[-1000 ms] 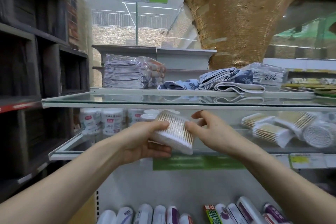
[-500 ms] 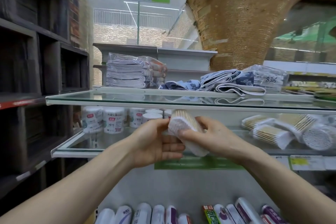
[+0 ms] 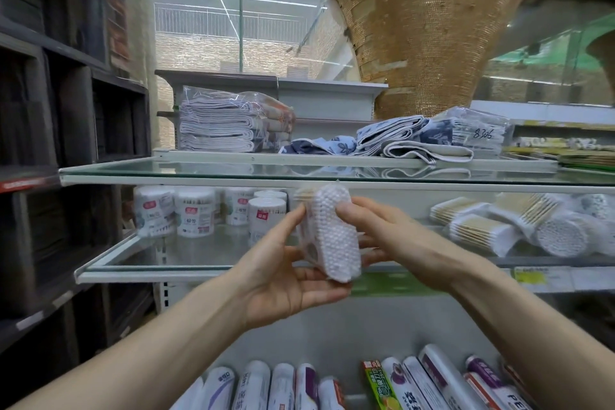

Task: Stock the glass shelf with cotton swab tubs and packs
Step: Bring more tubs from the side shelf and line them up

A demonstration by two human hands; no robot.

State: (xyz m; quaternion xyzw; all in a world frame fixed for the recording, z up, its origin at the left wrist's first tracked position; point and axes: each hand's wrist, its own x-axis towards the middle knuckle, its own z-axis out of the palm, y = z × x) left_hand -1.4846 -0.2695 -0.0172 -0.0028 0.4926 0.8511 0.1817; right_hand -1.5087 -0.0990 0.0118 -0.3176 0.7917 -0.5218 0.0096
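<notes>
Both hands hold one clear-wrapped pack of cotton swabs [image 3: 329, 233] in front of the glass shelf [image 3: 186, 256], its white cotton tips facing me. My left hand [image 3: 283, 273] cradles it from below and the left, thumb on its side. My right hand [image 3: 382, 236] grips its right side with the thumb on top. Several white cotton swab tubs [image 3: 193, 211] stand at the shelf's left rear. More swab packs [image 3: 479, 230] and a round tub on its side [image 3: 559, 238] lie at the right.
An upper glass shelf [image 3: 233, 170] just above carries bagged folded towels [image 3: 229, 121] and blue patterned cloths [image 3: 399, 140]. Below, rolls and boxes [image 3: 399, 383] lie in a row. Dark wooden shelving [image 3: 50, 143] stands at the left.
The pack has been turned in my hands from lying flat with the sticks showing to standing on end with the cotton tips toward me. It also sank slightly.
</notes>
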